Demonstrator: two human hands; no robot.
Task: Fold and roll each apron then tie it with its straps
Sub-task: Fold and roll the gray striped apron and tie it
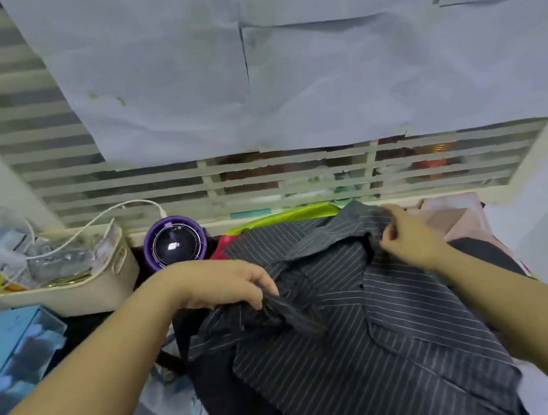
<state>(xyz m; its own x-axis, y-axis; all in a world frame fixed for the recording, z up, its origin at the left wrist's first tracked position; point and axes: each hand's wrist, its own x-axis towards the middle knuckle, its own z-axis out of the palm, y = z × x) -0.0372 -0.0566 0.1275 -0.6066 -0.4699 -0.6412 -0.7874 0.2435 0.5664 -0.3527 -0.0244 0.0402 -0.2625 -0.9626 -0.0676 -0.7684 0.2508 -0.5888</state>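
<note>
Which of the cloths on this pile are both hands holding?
The dark pinstriped apron: left hand and right hand grip it; the green cloth and pink cloth lie unheld behind it.

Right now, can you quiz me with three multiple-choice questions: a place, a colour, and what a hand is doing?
1. The cream basket sits where? A) left of the striped apron B) on it C) right of it
2. The round gadget has what rim colour? A) red B) purple C) yellow
3. The right hand? A) idle B) pinching the apron's far edge C) holding scissors
Answers: A, the basket stands far left; B, purple rings its dark centre; B, it nips the cloth.
</note>
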